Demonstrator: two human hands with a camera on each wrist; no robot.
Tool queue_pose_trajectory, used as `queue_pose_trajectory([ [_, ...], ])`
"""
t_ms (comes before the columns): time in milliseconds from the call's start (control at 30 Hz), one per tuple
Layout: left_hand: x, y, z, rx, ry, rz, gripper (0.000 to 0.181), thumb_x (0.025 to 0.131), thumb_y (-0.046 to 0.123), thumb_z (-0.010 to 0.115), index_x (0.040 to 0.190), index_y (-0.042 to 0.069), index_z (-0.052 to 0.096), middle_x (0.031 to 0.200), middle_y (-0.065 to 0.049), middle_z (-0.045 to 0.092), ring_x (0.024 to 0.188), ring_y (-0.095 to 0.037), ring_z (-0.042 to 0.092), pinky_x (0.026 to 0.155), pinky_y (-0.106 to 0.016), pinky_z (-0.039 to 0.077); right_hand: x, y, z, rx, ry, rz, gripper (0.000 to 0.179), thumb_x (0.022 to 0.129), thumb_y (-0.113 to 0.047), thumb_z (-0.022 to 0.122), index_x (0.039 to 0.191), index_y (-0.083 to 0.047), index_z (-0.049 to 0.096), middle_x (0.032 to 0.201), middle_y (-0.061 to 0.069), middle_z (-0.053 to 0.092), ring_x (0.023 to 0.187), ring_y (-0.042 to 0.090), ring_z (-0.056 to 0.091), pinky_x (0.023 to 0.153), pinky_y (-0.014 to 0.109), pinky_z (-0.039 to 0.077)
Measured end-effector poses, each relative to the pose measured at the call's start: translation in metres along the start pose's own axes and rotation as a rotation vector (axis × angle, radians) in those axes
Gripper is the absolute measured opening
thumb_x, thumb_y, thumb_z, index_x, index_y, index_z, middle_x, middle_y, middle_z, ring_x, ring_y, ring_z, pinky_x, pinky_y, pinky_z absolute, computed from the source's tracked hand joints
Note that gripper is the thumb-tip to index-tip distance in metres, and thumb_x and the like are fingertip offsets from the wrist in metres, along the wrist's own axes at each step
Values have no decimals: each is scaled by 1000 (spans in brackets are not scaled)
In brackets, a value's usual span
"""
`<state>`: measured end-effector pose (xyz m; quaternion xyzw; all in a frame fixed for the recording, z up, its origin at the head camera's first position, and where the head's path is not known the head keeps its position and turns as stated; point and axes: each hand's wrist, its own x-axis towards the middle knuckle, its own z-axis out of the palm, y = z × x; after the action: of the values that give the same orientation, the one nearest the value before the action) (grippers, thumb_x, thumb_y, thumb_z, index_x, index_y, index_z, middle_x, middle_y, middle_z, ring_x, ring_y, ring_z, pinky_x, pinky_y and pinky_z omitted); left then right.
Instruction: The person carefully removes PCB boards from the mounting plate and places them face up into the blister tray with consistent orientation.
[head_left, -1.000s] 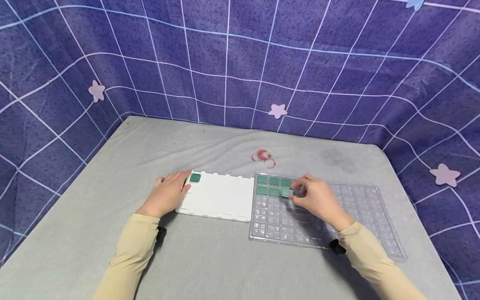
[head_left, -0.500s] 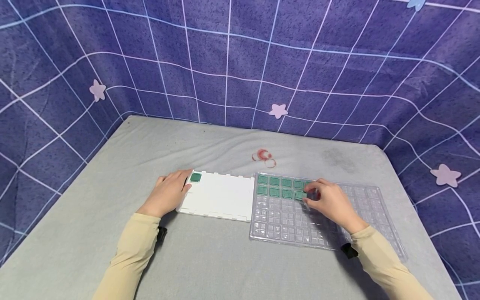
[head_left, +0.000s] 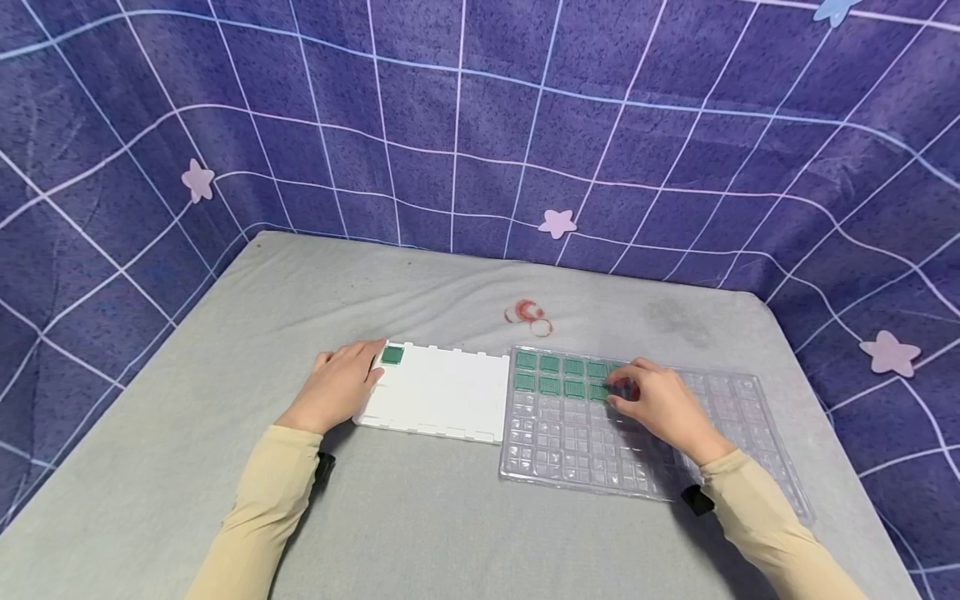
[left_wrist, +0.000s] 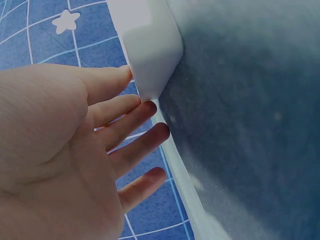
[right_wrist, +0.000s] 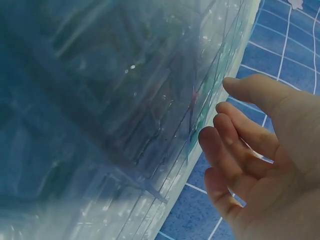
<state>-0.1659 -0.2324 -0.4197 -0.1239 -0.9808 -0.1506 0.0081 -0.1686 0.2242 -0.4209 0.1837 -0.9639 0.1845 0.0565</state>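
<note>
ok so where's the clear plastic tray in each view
Head: the clear plastic tray lies right of centre on the grey table, under the right hand.
Left wrist: not in view; only the white box corner shows.
Right wrist: the tray fills the left and centre, seen close, beside the hand.
Shared landmark: the right hand at the tray's green pieces.

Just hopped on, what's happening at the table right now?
A person in beige sleeves is working with small green square chips. The right hand rests on the clear plastic compartment tray, its fingertips at the last green chip of the second row; two short rows of chips fill the tray's far left corner. The left hand lies relaxed against the left edge of the flat white plastic board, which has one green chip at its far left corner. Everything sits on the grey cloth-covered table.
</note>
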Motion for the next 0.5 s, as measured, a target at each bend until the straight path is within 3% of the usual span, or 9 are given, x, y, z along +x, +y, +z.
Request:
queue_pose_trajectory([
  [500,1,-2,1,3,-6,3,49,106,19,52,150,0,47,147,-20,56,138,-41,51,101,-58,35,0,-1,0,4,8,0,21,84,-16,82,104,-10,77,93,3,71,72,15,64,64,26,48],
])
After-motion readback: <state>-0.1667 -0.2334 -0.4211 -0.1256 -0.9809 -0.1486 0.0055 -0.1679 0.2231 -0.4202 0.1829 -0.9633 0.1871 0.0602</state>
